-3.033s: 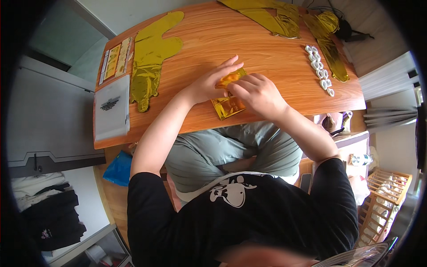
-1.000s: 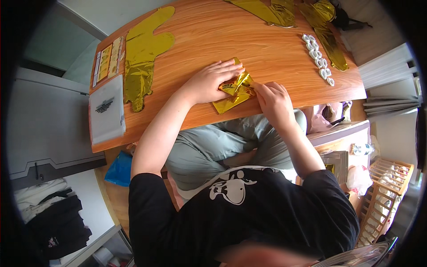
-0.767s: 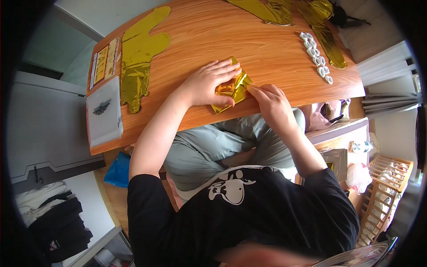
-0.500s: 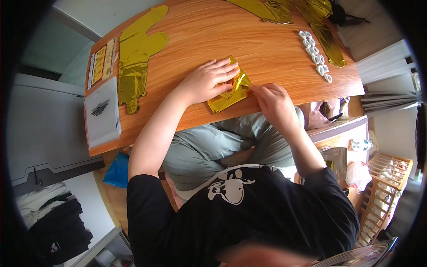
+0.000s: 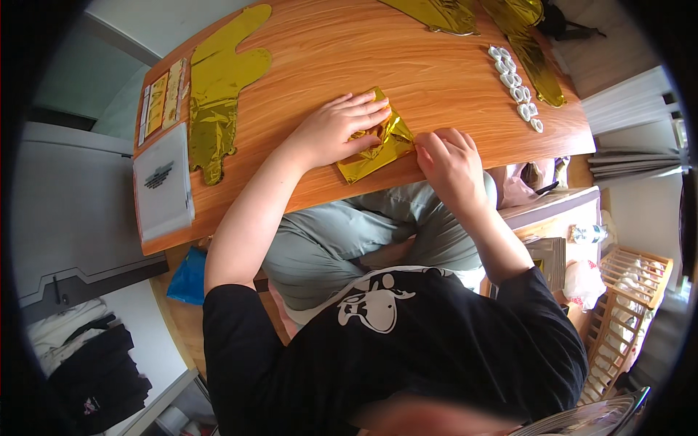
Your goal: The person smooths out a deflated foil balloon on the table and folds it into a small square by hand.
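Note:
A flat, folded gold foil balloon (image 5: 396, 149) lies near the front edge of the wooden table. Spread across its left part, my left hand (image 5: 338, 129) presses it down with fingers stretched out, covering some of the foil. At the right corner of the foil, my right hand (image 5: 452, 161) has its fingers bent and pinched together on the edge. The fingertips partly hide the spot they hold. Creases and bright reflections run over the foil between the two hands.
An unfolded gold foil balloon (image 5: 217, 87) lies on the left, beside plastic sleeves (image 5: 163, 185) and flat packets (image 5: 161, 102). More gold foil (image 5: 436, 14) is at the far side. Several small white rings (image 5: 515, 80) sit in rows at the right of the table (image 5: 320, 65).
My right hand has moved slightly right and its fingers have curled more at the foil's corner. My left hand stays pressed on the foil.

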Motion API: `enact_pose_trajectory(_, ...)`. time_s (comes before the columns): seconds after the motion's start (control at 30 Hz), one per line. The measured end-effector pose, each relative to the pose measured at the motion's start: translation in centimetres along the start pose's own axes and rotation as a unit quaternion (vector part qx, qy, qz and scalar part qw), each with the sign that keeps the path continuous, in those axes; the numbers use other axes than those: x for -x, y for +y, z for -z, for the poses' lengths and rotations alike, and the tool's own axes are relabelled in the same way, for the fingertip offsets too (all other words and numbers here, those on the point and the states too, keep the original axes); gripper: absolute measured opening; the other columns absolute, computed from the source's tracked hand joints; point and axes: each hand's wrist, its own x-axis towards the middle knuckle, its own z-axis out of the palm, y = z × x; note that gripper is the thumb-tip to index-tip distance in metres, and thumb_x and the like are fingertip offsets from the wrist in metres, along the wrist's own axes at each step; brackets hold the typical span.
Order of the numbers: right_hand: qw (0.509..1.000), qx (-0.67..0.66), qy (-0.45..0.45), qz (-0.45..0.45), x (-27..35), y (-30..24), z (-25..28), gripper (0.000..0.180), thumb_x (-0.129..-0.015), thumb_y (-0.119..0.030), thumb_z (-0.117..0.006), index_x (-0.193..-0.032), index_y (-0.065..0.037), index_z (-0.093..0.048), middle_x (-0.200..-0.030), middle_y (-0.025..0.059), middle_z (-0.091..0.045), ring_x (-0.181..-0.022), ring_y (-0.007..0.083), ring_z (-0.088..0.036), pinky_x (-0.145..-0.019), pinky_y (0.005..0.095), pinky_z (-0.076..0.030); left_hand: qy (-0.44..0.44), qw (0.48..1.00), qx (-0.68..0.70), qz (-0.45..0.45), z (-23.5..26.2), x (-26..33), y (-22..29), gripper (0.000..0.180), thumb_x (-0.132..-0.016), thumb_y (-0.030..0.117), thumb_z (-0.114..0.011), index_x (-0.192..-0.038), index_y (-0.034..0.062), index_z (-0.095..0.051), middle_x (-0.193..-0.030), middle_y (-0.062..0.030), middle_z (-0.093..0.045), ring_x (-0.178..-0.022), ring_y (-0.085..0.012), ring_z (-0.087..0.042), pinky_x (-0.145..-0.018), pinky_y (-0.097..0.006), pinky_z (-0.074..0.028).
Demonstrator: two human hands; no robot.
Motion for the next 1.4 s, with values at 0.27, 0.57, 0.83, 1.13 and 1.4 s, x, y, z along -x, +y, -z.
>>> enact_pose_trajectory(0.27,0.996,0.064,-0.065,0.002,2.2,-1.8,0.5,0.045,-0.091,-0.024,-0.07,-0.131,-0.005,-0.063,-0.103,0.0068,-0.069,-0.107,0.0263,-0.062,-0.101,0.044,-0.045,-0.02,0.999,0.034,0.017,0.4,-0.2,0.4,0.049,-0.101,0.036,-0.061,-0.149,0.0241,-0.056,-0.157,-0.0052,-0.05,-0.15,-0.0298,-0.038,-0.123,-0.05,-0.028)
enact_pose_trajectory(0.57,0.99,0.083,-0.1,-0.061,2.8,-3.5,-2.4,0.066,-0.091,-0.045,-0.067,-0.144,-0.007,-0.054,-0.125,0.0107,-0.053,-0.12,0.0319,-0.049,-0.111,0.05,-0.031,-0.016,0.999,0.039,0.015,0.3,-0.2,0.3,0.041,-0.102,0.035,-0.06,-0.143,0.0281,-0.063,-0.155,-0.0068,-0.051,-0.149,-0.0292,-0.039,-0.123,-0.05,-0.028)
enact_pose_trajectory(0.83,0.993,0.046,-0.101,-0.037,2.7,-3.1,-2.6,0.058,-0.095,-0.035,-0.066,-0.142,-0.005,-0.054,-0.145,0.0137,-0.053,-0.133,0.0309,-0.049,-0.116,0.0489,-0.03,-0.017,0.999,0.041,0.017,0.3,-0.1,0.3,0.041,-0.101,0.038,-0.06,-0.142,0.0309,-0.063,-0.156,-0.0058,-0.051,-0.149,-0.0291,-0.039,-0.124,-0.051,-0.026)
enact_pose_trajectory(1.13,0.99,0.059,-0.095,-0.088,2.0,-5.3,-2.3,0.056,-0.099,-0.025,-0.058,-0.147,0.0,-0.046,-0.147,0.0187,-0.055,-0.139,0.0312,-0.05,-0.118,0.0502,-0.032,-0.017,0.999,0.037,0.021,0.3,-0.1,0.4,0.041,-0.101,0.038,-0.06,-0.142,0.0305,-0.063,-0.156,-0.0056,-0.051,-0.149,-0.0296,-0.039,-0.124,-0.051,-0.026)
enact_pose_trajectory(1.4,0.991,0.06,-0.099,-0.073,2.6,-5.0,-2.9,0.047,-0.1,-0.017,-0.057,-0.142,0.002,-0.047,-0.141,0.0197,-0.06,-0.139,0.0319,-0.051,-0.12,0.0522,-0.03,-0.013,0.998,0.061,0.028,0.4,-0.2,0.5,0.041,-0.101,0.036,-0.061,-0.142,0.0296,-0.063,-0.156,-0.0059,-0.051,-0.149,-0.0295,-0.039,-0.124,-0.052,-0.026)
